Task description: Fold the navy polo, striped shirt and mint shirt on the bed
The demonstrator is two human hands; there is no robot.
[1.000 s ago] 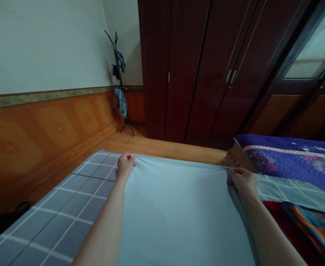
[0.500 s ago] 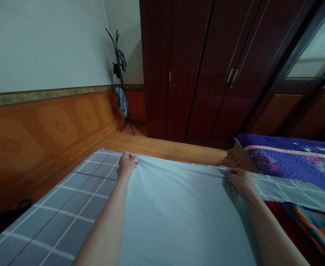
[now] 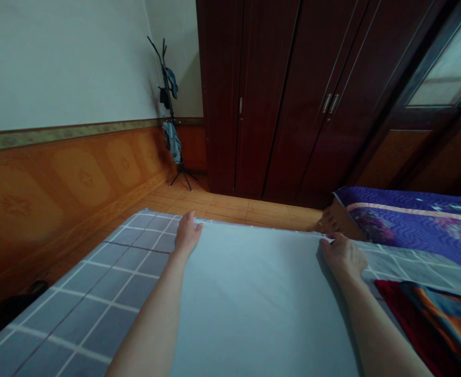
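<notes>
Pale blue sheet [image 3: 254, 298] under the fingers [image 3: 186, 222], left hand [image 3: 187, 236] and right hand [image 3: 342, 257] both open and flat on its far edge, grey checked cover [image 3: 112, 272] just beside the left fingers, purple quilt [image 3: 411, 222] past the right.

This is a bedroom in a private home. A pale blue fabric sheet [image 3: 254, 303] lies spread over a grey checked bed cover [image 3: 108, 277], and a purple quilted bedspread [image 3: 411, 225] covers a second bed alongside. A tall dark reddish-brown wooden wardrobe [image 3: 270, 104] with metal handles stands at the far wall, near a black metal coat stand [image 3: 169, 94] hung with blue garments [image 3: 172, 140]. Orange wood-patterned wainscoting [image 3: 77, 178] lines the wall above orange-brown floor tiles [image 3: 230, 207].
</notes>
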